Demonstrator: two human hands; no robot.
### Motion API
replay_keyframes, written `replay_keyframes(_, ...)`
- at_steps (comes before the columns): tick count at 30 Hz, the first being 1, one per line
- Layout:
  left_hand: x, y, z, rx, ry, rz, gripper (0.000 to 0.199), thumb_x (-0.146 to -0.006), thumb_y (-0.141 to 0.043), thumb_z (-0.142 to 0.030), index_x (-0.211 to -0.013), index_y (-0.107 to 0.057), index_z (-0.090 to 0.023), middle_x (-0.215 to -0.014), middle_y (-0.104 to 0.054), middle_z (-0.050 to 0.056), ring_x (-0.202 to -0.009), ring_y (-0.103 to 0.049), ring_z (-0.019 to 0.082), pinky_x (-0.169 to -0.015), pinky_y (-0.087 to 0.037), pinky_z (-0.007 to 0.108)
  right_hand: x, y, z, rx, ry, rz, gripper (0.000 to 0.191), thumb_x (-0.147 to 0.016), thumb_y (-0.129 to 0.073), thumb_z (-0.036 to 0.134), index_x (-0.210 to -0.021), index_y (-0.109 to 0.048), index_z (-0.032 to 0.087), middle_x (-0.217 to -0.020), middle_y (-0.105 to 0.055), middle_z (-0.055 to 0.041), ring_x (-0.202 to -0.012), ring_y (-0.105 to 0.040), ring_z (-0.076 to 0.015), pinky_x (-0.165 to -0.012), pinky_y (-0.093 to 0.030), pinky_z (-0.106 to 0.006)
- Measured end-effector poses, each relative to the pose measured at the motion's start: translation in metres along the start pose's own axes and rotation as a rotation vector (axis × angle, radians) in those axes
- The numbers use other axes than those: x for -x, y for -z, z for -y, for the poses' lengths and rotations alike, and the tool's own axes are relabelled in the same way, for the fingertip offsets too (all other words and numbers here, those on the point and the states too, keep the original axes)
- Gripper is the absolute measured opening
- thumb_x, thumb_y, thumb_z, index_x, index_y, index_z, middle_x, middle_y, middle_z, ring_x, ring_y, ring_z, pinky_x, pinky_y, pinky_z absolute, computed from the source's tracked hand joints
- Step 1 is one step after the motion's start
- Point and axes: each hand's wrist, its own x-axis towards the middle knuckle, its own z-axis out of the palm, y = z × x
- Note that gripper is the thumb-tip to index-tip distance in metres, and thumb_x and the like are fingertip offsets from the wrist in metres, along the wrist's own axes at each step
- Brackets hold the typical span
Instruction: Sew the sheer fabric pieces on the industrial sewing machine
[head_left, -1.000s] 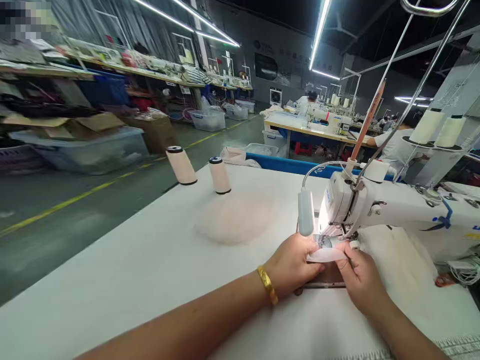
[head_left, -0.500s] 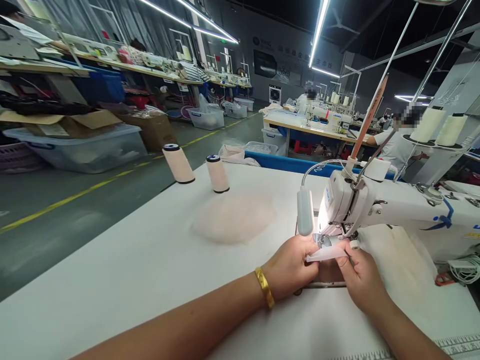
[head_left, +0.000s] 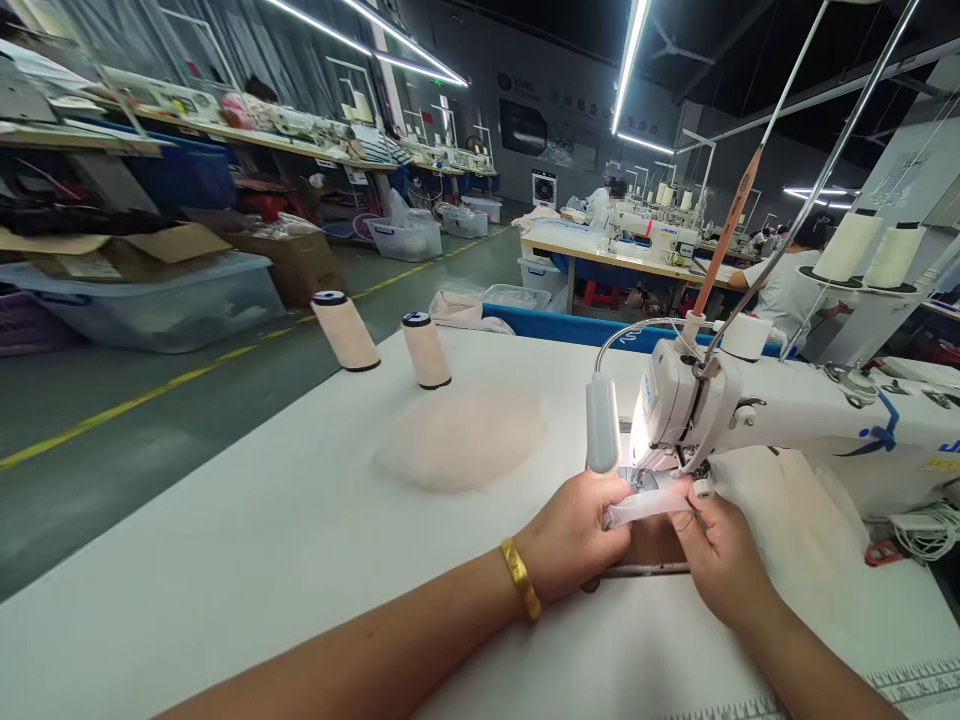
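A thin, pale strip of fabric (head_left: 646, 506) stretches between my two hands, just in front of the needle area of a white sewing machine (head_left: 787, 395). My left hand (head_left: 577, 530), with a gold bangle on its wrist, is closed on the strip's left end. The fingers of my right hand (head_left: 716, 545) pinch its right end beside the presser foot. Light from a small lamp (head_left: 602, 425) falls on the work. Part of the strip and the needle itself are hidden by my fingers and the machine head.
Two peach thread cones (head_left: 346, 332) stand at the far left of the white table (head_left: 262, 520). A sheer beige fabric piece (head_left: 461, 440) lies left of the machine, another piece (head_left: 802, 520) under its arm. A ruler (head_left: 922, 680) marks the near right edge. A co-worker (head_left: 795, 275) sits beyond.
The view has shifted slightly, so everything sits a little further left. The strip's left end looks a bit more spread open. Both hands keep their hold on it near the needle.
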Motion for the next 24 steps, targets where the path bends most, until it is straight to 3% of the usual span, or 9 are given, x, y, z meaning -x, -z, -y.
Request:
replay_keyframes(10, -0.0007, 0.0019, -0.0024, -0.002, 0.088, 0.027, 0.031, -0.085, -0.053, -0.036, -0.060, -0.049, -0.018, -0.067, -0.049, -0.001, -0.065, -0.049, 0.015, -0.059, -0.035, 0.026, -0.0004, -0.0014, 0.0008, -0.014, 0.008, 0.001, 0.028, -0.103, -0.043, 0.033, -0.092, -0.065, 0.022, -0.079, -0.067, 0.0001, -0.073, -0.062, -0.0166, -0.067, -0.047, -0.023)
replay_keyframes(16, -0.0003, -0.0004, 0.0019, -0.062, 0.041, 0.026, 0.014, -0.072, -0.052, -0.016, -0.060, -0.046, -0.019, -0.068, -0.052, -0.002, -0.065, -0.050, 0.014, -0.058, -0.036, 0.024, -0.0002, -0.0018, -0.0001, 0.014, -0.019, -0.018, 0.032, -0.104, -0.041, 0.038, -0.089, -0.065, 0.021, -0.079, -0.068, -0.0012, -0.072, -0.062, -0.0177, -0.063, -0.047, -0.025)
replay_keyframes(24, -0.0020, -0.0012, 0.0030, -0.042, 0.055, 0.004, 0.028, -0.082, -0.054, -0.029, -0.059, -0.045, -0.018, -0.068, -0.048, -0.002, -0.061, -0.046, 0.013, -0.056, -0.034, 0.024, -0.0017, -0.0023, 0.0044, 0.012, -0.014, -0.002, 0.030, -0.103, -0.041, 0.036, -0.088, -0.063, 0.022, -0.076, -0.067, -0.0011, -0.070, -0.062, -0.0182, -0.063, -0.047, -0.026)
